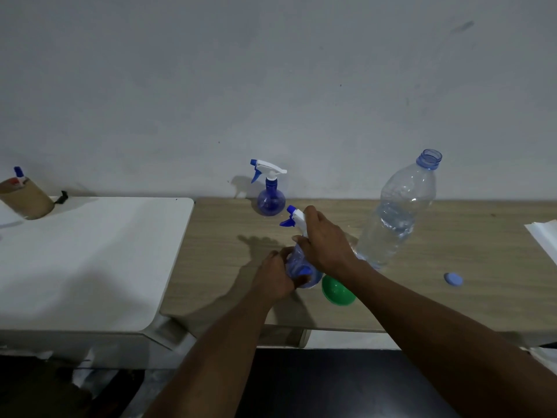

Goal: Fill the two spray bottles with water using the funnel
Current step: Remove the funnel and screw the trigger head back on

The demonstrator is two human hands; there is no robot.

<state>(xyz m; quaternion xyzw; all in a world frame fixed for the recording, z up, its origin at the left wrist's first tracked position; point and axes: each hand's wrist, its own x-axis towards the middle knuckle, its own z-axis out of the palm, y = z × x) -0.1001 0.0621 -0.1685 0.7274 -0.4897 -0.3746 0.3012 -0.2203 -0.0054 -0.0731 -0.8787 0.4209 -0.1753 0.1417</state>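
Observation:
A round blue spray bottle (pixel 297 265) stands on the wooden table (pixel 217 267) in front of me. My left hand (pixel 275 277) grips its body from the left. My right hand (pixel 322 239) is closed over its white trigger head (pixel 294 218) and neck from above. A second blue spray bottle (pixel 270 194) with its trigger head on stands at the wall behind. The green funnel (pixel 336 292) lies on the table under my right wrist. A tall clear water bottle (pixel 398 212), uncapped and partly full, stands to the right. Its blue cap (pixel 453 279) lies further right.
A white table (pixel 90 251) adjoins the wooden one on the left, with a brown cardboard cup (pixel 27 199) holding a blue and white item at its far corner. White paper (pixel 545 236) lies at the right edge. A wall runs close behind.

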